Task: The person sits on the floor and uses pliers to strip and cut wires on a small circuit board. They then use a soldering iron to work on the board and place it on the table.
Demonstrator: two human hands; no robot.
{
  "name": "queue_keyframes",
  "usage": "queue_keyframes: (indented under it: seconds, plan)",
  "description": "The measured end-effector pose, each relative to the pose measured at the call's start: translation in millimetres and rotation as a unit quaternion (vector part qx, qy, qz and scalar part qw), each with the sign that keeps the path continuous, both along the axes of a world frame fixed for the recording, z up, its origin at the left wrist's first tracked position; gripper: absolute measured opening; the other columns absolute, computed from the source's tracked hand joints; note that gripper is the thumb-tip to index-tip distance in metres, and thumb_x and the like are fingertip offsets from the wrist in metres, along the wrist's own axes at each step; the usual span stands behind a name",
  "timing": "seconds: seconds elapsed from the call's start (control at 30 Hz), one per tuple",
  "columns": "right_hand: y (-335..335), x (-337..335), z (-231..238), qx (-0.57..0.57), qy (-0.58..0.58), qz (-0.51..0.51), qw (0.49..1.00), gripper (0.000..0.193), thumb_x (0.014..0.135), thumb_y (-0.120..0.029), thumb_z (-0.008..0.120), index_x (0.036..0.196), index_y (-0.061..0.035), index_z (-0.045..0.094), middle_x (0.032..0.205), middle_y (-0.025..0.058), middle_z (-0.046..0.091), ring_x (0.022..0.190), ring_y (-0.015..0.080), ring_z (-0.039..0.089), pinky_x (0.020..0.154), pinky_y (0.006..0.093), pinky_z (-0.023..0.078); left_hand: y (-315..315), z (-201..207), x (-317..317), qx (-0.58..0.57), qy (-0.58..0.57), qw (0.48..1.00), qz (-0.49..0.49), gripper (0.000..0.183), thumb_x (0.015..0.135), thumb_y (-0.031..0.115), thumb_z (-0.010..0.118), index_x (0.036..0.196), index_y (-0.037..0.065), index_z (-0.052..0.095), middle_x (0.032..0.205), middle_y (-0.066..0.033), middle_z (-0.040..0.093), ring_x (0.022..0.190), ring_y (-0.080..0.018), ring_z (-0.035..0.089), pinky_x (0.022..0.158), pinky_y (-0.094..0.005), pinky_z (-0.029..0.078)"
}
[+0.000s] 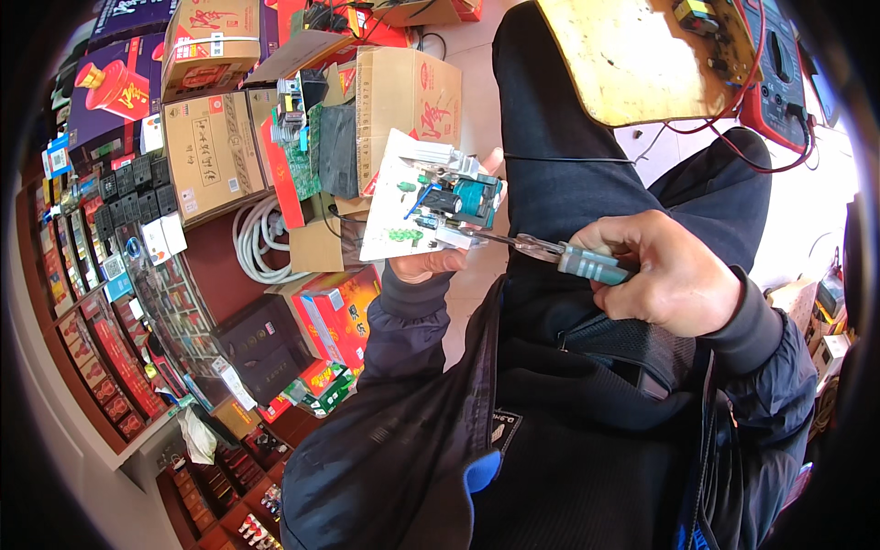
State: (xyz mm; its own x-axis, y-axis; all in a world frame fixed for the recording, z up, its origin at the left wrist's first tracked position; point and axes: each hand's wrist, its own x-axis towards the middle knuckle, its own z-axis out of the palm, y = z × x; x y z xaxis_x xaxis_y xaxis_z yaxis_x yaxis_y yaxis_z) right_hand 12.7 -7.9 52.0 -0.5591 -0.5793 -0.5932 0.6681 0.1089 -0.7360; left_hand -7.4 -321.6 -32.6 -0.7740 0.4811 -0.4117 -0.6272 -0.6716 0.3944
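holding, head view: left hand cradles the white board, closed around its near edge; a digit shows past the far right side, and the rest is hidden beneath.
board: raised clear of the thighs, left of the pliers, parts facing up, tilted slightly.
pliers: right hand is wrapped firmly round the handles, which sit close together; tips reach the board's lower right parts, but whether they pinch one, i cannot tell.
right arm: comes in from the right, elbow bent, wrist nearly straight, knuckles up, tool pointing left.
left arm: rises from below, forearm close to the body, cuff just under the board.
tips: best kept low and in line with the part being worked, squeezing gently rather than twisting.
coil: stands just beside the tips; a slip could nick it, so short moves seem wise.
support: bracing the left forearm on the thigh would likely steady the board.
meter: well apart, upper right, beside the yellow panel.
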Motion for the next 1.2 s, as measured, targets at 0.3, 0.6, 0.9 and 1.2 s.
queue_keyframes:
  seconds: [0.3,0.6,0.9,1.2]
  plan:
    - [1.5,2.1,0.3,0.002,0.005,-0.003,1.0,0.033,0.077,-0.002,0.068,0.109,0.0057,0.071,0.077,0.0037,0.063,0.07,0.0122,0.055,0.067,0.0287,0.047,7.3,-4.0,-2.4,-0.025,0.188,0.981,-0.048,0.085,0.07,-0.014,0.088,0.143,0.003,0.047,0.154,-0.0132,0.045,0.155,-0.035,0.03,0.126,-0.0522,0.035]
    - [3.7,1.9,0.8,0.006,0.015,0.001,1.0,0.033,0.076,-0.002,0.069,0.109,0.0053,0.071,0.076,0.0036,0.063,0.068,0.0121,0.055,0.065,0.029,0.047,8.9,2.9,-1.1,-0.023,0.144,0.988,-0.051,0.089,0.07,-0.014,0.088,0.146,0.007,0.047,0.149,-0.011,0.048,0.155,-0.0345,0.029,0.127,-0.0528,0.034]
    - [3.6,2.3,0.8,-0.004,0.014,-0.002,1.0,0.033,0.076,-0.002,0.069,0.109,0.005,0.071,0.077,0.0039,0.065,0.07,0.0124,0.056,0.067,0.0289,0.048,13.3,3.9,1.4,-0.066,0.158,0.984,-0.039,0.09,0.065,-0.008,0.094,0.141,0.01,0.05,0.14,-0.0068,0.053,0.155,-0.0322,0.03,0.126,-0.0486,0.037]
    - [5.9,1.2,4.5,0.013,0.01,0.013,1.0,0.032,0.076,-0.002,0.068,0.107,0.0053,0.071,0.077,0.0043,0.065,0.071,0.0124,0.057,0.068,0.0292,0.048,15.8,5.3,0.2,-0.04,0.144,0.988,-0.041,0.089,0.065,-0.01,0.094,0.14,0.01,0.051,0.138,-0.0061,0.053,0.155,-0.0321,0.031,0.126,-0.048,0.036]
